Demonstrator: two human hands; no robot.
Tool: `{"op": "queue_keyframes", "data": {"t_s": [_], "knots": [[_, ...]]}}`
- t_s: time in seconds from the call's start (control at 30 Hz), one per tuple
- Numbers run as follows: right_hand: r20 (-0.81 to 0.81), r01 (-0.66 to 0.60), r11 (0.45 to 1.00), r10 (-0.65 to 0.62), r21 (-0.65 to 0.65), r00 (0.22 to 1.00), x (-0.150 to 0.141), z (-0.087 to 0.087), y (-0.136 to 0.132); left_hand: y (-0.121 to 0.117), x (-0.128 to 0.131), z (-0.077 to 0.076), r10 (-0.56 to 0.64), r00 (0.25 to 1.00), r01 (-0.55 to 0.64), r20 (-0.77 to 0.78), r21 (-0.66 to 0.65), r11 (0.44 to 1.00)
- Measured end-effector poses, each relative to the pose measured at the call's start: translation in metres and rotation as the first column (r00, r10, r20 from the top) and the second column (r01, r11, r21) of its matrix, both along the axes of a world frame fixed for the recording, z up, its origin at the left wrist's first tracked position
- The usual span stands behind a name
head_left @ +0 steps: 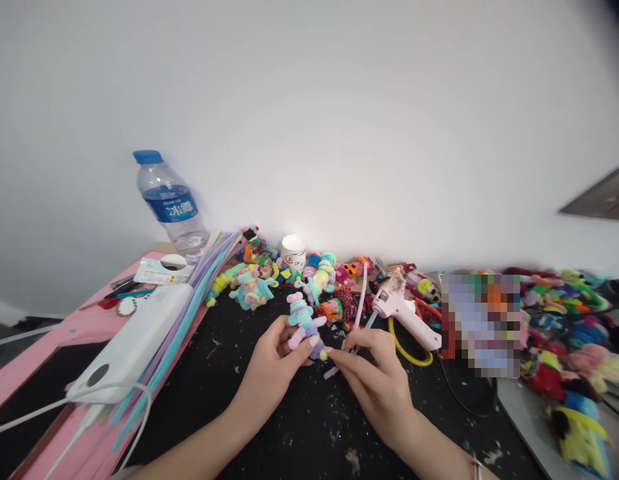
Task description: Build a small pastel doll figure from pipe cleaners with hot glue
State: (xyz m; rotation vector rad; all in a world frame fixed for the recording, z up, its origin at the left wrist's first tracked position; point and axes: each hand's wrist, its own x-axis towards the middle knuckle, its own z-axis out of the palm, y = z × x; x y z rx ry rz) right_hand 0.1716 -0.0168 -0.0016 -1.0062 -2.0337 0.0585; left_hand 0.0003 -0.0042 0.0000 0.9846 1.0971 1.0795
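My left hand (270, 365) is closed around a small pipe-cleaner doll (302, 317) in pastel pink, mint and lavender, with a yellow tip at its lower end. Thumb and fingers pinch the doll's lower part, and its upper part sticks up past them. Beside it, my right hand (376, 381) has its fingers pinched on a pale pink pipe cleaner (361, 297). The strip rises above these fingers, and a short lavender end shows below them, close to the doll. The right fingertips are at the doll's lower end; whether they touch it I cannot tell.
A pink glue gun (406, 320) lies right of my hands, near a yellow ring (412, 353). Finished dolls (252, 287) line the wall. Left are a bundle of pipe cleaners (182, 357), a white power bank (134, 343) with cables, and a water bottle (172, 203). A white roll (293, 252) stands behind.
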Motion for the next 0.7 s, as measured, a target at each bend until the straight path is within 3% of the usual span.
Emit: {"op": "queue_keyframes", "data": {"t_s": [0.47, 0.7], "knots": [[0.098, -0.009, 1.000, 0.009, 0.001, 0.995, -0.0008, -0.0022, -0.0011, -0.0012, 0.0011, -0.0022, 0.015, 1.000, -0.014, 0.021, -0.051, 0.999], [0.072, 0.037, 0.989, -0.027, -0.144, 0.997, -0.0005, 0.0023, -0.0013, -0.0003, 0.0014, -0.0029, 0.055, 0.998, -0.055, 0.015, -0.017, 0.998]]}}
